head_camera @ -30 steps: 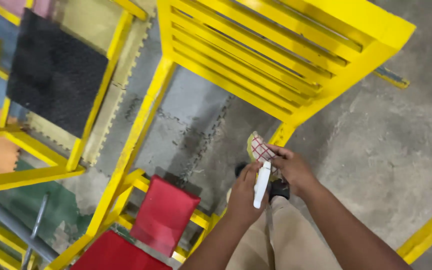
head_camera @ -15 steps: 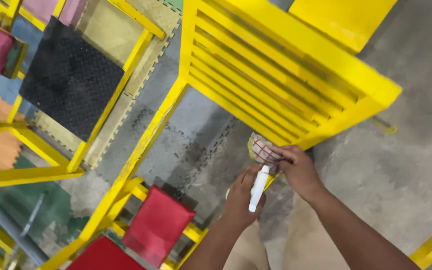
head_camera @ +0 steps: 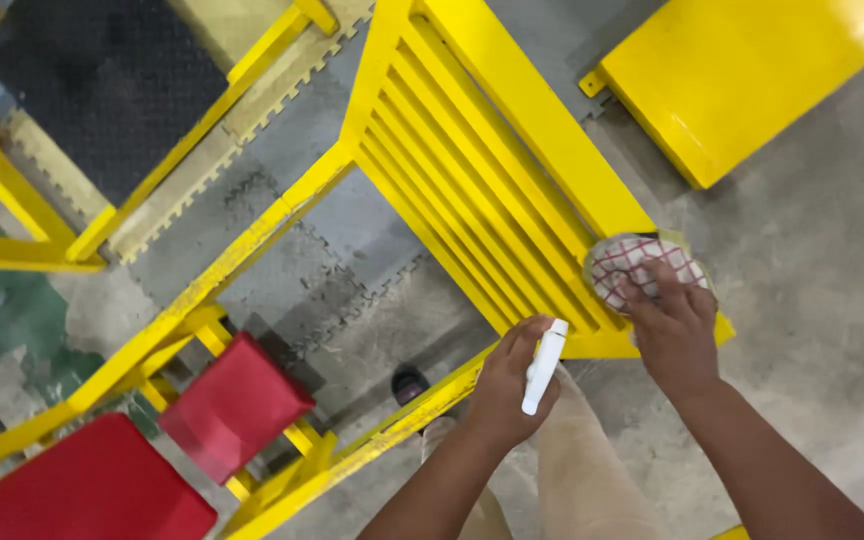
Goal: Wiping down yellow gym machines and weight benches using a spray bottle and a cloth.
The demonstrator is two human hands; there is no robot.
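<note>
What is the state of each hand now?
Left hand: closed around a white bottle.
Right hand: pressing a checked cloth on the yellow slatted frame.

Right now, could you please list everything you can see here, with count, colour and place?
slatted frame: one, yellow, centre, running from the top to the lower right
checked cloth: one, white with red lines, pressed on the frame's lower right corner
small bottle: one, white, just below the frame's lower edge
flat panel: one, yellow, on the floor at upper right
padded seats: two, red, lower left inside yellow bars
rubber mat: one, black, upper left
foam floor tiles: several, grey, under the frame
concrete floor: grey, right side
shoe: one, dark, below the frame
trousers: beige, bottom centre
left hand: fingers around the bottle
right hand: on the cloth
</note>
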